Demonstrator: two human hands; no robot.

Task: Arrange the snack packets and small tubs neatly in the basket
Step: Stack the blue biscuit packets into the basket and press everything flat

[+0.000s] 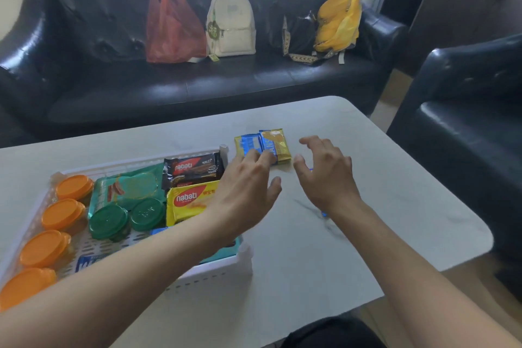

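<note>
Ahead of you, the sofa (169,87) carries four items in a row: a red bag (172,28), a white backpack (231,22), a black bag (299,34) and a yellow bag (339,20). An armchair (466,110) stands right of the bench (367,206).

— How many tubs did the basket (214,277) hold?
— Four orange-lidded tubs (63,213) and two green-lidded tubs (108,222).
— And packets?
— Two Nabati wafer packets (186,202), one teal packet (127,188), and perhaps two more, half hidden. Two blue-and-gold packets (264,145) lay on the table (310,248).
— On the sofa (169,87)?
— Four bags (231,20).
</note>
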